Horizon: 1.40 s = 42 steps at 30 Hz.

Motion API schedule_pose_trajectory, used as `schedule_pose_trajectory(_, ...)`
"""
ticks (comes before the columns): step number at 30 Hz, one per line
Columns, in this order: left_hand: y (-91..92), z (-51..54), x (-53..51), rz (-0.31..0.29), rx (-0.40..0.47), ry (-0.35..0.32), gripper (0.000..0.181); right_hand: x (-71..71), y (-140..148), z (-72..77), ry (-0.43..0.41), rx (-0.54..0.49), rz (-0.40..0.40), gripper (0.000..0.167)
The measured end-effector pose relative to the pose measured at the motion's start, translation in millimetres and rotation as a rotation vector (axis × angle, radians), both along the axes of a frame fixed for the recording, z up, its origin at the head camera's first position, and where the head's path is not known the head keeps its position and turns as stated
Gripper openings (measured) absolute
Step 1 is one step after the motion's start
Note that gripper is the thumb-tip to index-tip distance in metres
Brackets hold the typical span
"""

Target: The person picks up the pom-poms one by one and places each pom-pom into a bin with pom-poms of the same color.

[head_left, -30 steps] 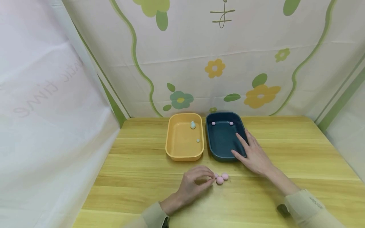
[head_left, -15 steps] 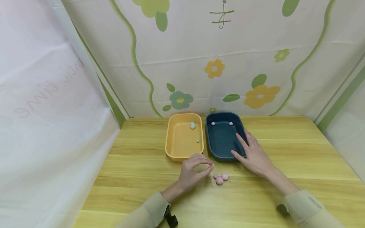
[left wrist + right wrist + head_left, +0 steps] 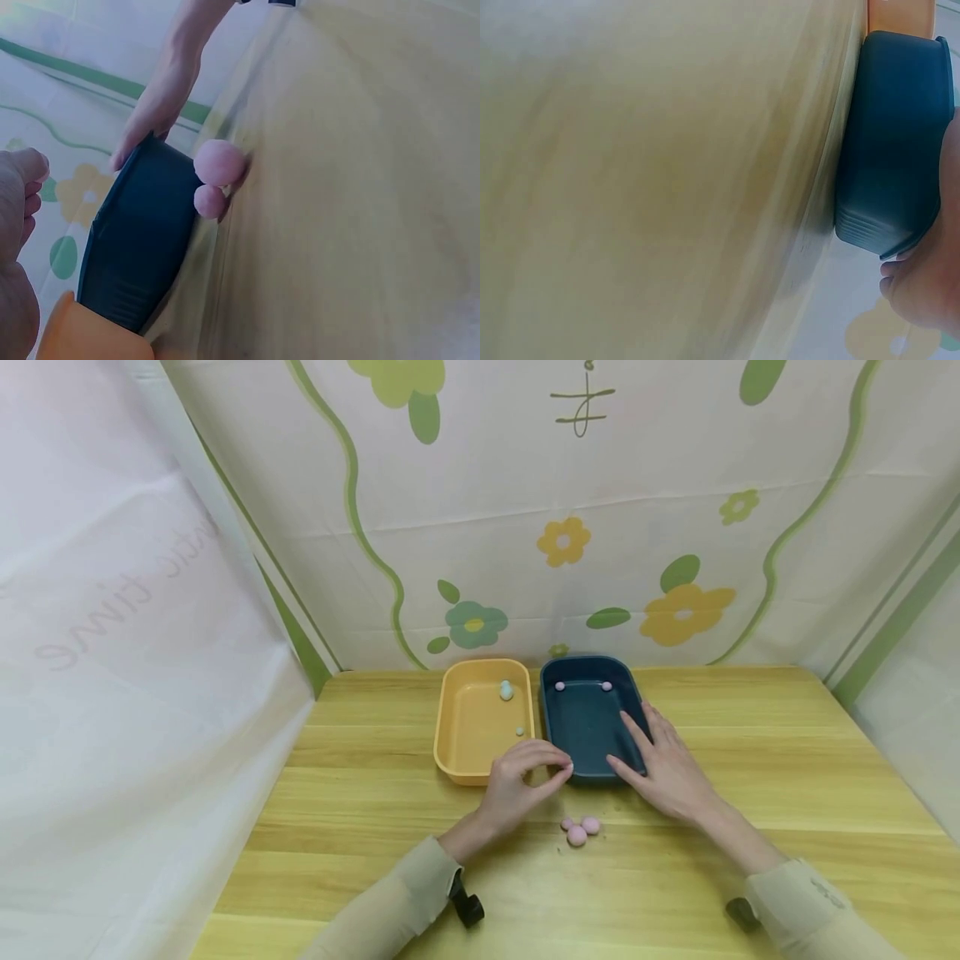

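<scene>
My left hand [image 3: 517, 785] pinches a small pale ball [image 3: 570, 767] between thumb and fingertips, just over the near left corner of the dark blue tray [image 3: 592, 727]. My right hand [image 3: 671, 772] rests on that tray's right rim, fingers spread; the thumb and a finger reach inside, other fingers lie along the outer wall. Two small pink balls, one a far-right ball [image 3: 607, 686], sit at the tray's far end. On the table in front lies a cluster of pink balls [image 3: 577, 835] of differing sizes. The left wrist view shows a large pink ball [image 3: 219, 162] close up.
A yellow tray [image 3: 447, 727] stands left of the blue one, close beside it. Inside are a pale blue-green ball [image 3: 507, 692] with a smaller one against it and a tiny ball [image 3: 520, 732]. A floral curtain [image 3: 480, 527] hangs behind the wooden table [image 3: 360, 818].
My left hand has lifted away from the pink cluster with the pinched ball and moved forward to the blue tray's near edge. The right hand has stayed in place.
</scene>
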<state>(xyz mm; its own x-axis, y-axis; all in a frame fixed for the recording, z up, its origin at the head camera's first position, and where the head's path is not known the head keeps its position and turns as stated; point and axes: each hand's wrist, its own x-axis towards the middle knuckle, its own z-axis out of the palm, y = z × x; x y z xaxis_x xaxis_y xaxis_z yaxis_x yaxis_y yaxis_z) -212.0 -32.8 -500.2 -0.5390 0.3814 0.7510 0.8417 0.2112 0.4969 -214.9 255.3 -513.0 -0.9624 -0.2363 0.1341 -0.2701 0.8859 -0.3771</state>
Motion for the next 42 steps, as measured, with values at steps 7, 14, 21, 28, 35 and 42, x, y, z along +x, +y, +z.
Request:
schedule_pose_trajectory(7,11.6,5.3,-12.7,0.018,-0.008,0.008,0.014,0.1,-0.6,-0.2,0.002,0.008,0.002,0.089)
schedule_pose_trajectory(14,22.3,12.4,-21.3,0.049,-0.012,-0.039,0.014,0.4,-1.3,-0.8,0.010,0.011,0.004,0.089)
schedule_pose_trajectory(21,30.5,13.3,-34.2,0.068,-0.034,-0.054,0.013,0.8,-0.9,0.2,0.013,0.005,0.004,0.088)
schedule_pose_trajectory(28,38.4,15.8,-45.8,0.098,-0.029,-0.087,0.014,0.5,-1.6,0.1,0.013,0.003,0.006,0.087)
schedule_pose_trajectory(35,44.1,15.9,-49.9,0.102,-0.035,-0.107,0.013,0.5,-1.7,0.2,0.013,-0.005,0.003,0.087)
schedule_pose_trajectory(42,44.5,17.3,-50.1,0.120,-0.038,-0.144,0.016,0.2,-0.9,0.0,0.017,0.000,0.002,0.087)
